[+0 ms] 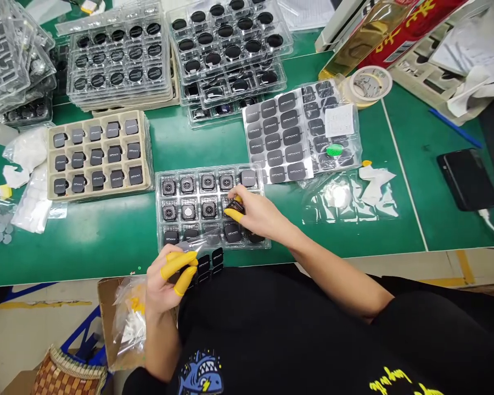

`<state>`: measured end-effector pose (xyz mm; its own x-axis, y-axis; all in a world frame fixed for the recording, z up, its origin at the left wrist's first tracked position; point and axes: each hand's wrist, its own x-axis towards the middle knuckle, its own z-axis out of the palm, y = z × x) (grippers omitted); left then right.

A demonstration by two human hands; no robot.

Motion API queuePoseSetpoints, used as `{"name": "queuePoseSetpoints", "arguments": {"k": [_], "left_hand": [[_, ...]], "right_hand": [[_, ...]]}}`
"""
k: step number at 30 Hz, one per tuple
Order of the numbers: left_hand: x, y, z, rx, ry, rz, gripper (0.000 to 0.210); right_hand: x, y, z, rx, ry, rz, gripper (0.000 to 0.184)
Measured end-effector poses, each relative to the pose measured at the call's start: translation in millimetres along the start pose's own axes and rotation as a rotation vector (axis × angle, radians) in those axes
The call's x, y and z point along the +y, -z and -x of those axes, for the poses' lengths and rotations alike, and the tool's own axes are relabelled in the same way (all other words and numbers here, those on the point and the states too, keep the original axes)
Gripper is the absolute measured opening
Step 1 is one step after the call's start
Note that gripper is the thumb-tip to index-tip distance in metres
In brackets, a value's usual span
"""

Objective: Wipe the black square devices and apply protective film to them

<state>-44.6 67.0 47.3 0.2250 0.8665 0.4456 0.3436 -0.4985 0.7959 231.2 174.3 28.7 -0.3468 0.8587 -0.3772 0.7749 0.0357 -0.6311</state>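
Observation:
My right hand [257, 214], with yellow finger cots, pinches a small dark square watch case [236, 207] over the clear plastic tray [159, 219]. Round sensor backs show on the watch cases [208, 181] in the upper rows. Dark square faces with pale lettering show in the front row, partly covered by a strip of clear film [209, 239]. Close to the tray's front edge, my left hand [170, 277], also in yellow cots, is closed on a sheet of black square stickers [208, 264]. Its fingers hide part of that sheet, and the film reaches their tips.
A beige tray [148, 164] of dark square pieces sits left. Stacked clear trays [119, 99] line the back. Sticker sheets [278, 137], a tape roll [370, 85] and clear film [349, 200] lie right of the work tray. A black phone-like device [467, 178] has a white cable.

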Motion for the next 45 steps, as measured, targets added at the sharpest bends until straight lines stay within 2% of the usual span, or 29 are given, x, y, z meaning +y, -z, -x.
{"name": "queuePoseSetpoints", "arguments": {"k": [3,5,6,8,11,16,18,20,23,25,27,30,32,34,37,39,45], "left_hand": [[6,-10.0,-3,-0.041,0.011,-0.136,0.037],[9,-18.7,-5,-0.061,-0.03,-0.272,0.043],[10,-22.6,-5,-0.056,-0.064,-0.334,0.045],[11,-28.1,-6,-0.018,-0.123,-0.417,0.042],[12,-29.4,-4,0.032,-0.161,-0.453,0.035],[12,-25.0,1,0.038,-0.176,-0.414,0.029],[12,-25.6,2,0.075,-0.157,-0.348,0.025],[12,-28.6,1,0.15,-0.107,-0.258,0.022],[18,-37.7,0,0.263,0.0,-0.165,0.021],[22,-44.8,1,0.291,0.077,-0.149,0.024],[26,-49.6,4,0.283,0.153,-0.143,0.028],[23,-46.7,10,0.234,0.211,-0.102,0.036],[18,-38.4,11,0.177,0.224,-0.019,0.055],[11,-28.9,9,0.083,0.213,0.084,0.078],[3,-21.3,4,-0.046,0.148,0.146,0.085],[-1,-22.8,4,-0.067,0.123,0.125,0.082],[-3,-33.4,12,0.036,0.139,0.076,0.081]], "right_hand": [[-11,-2,18,-0.096,0.077,-0.453,0.032],[-25,-6,30,-0.205,0.112,-0.752,0.039],[-33,-8,35,-0.261,0.112,-0.83,0.041],[-47,-13,43,-0.338,0.093,-0.895,0.043],[-59,-17,48,-0.383,0.091,-0.891,0.039],[-61,-13,52,-0.467,0.117,-0.916,0.036],[-61,-10,55,-0.5,0.142,-0.938,0.038],[-62,-10,56,-0.46,0.187,-0.96,0.04],[-64,-18,55,-0.236,0.266,-0.959,0.032],[-65,-28,53,-0.089,0.285,-0.96,0.027],[-66,-36,51,-0.015,0.258,-1.003,0.03],[-63,-36,47,-0.001,0.217,-1.084,0.041],[-59,-27,43,-0.041,0.217,-1.07,0.044],[-55,-15,38,-0.141,0.231,-0.998,0.044],[-53,-2,35,-0.299,0.254,-0.897,0.044],[-55,-1,36,-0.282,0.249,-0.84,0.045],[-56,-12,46,-0.089,0.281,-0.741,0.045]]}}
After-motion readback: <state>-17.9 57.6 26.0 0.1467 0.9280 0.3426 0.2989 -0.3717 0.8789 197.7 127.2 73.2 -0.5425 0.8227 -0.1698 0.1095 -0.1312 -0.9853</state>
